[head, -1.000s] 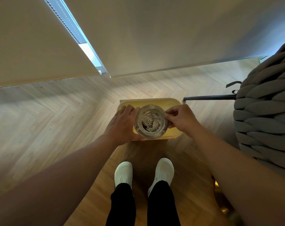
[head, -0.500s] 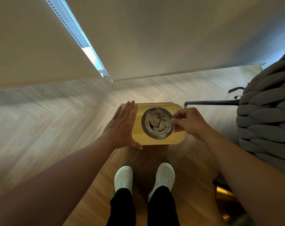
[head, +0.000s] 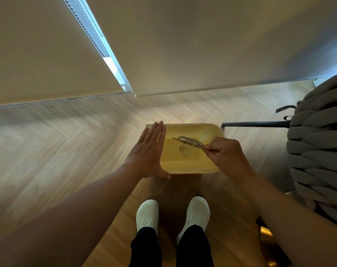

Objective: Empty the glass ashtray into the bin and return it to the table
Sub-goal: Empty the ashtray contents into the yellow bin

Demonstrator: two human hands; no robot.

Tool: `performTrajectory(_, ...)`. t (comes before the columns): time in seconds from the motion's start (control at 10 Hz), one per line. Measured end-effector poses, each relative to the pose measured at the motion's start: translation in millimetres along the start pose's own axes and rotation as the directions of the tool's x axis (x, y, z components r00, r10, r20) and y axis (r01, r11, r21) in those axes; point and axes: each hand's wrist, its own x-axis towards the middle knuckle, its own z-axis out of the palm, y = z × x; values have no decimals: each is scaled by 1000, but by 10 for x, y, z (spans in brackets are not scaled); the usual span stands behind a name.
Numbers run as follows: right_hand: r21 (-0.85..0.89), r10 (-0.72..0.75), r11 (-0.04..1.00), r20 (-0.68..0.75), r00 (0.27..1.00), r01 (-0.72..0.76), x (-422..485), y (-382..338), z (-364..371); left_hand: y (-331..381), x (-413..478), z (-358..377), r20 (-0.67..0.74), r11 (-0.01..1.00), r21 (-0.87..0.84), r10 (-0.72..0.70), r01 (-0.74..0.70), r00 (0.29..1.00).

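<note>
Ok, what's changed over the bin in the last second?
The right hand has tipped the glass ashtray from level to steeply on edge, and ash is spilling into the yellow bin. The left hand let go of the ashtray and now lies flat against the bin's left side. Bin, feet and right-hand grip are unchanged.

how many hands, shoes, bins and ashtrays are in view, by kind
hands: 2, left hand and right hand
shoes: 2, left shoe and right shoe
bin: 1
glass ashtray: 1
total: 6
</note>
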Motion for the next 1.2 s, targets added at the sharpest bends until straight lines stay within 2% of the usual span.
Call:
performTrajectory(0.3,-293,-229,932,-14,973,215,-95,-68,156,-19,4,32,-12,1000,-20,7,-7,1000)
performTrajectory(0.5,-458,-421,798,43,906,392,-188,-43,217,-20,2,41,-20,1000,-24,10,-11,1000)
performTrajectory(0.9,-554,-568,674,34,822,488,-225,-80,393,10,-22,16,-22,1000,-10,18,-18,1000)
performTrajectory(1.2,-582,-621,622,41,783,524,-242,-54,424,30,-27,3,-13,1000,-7,12,-12,1000)
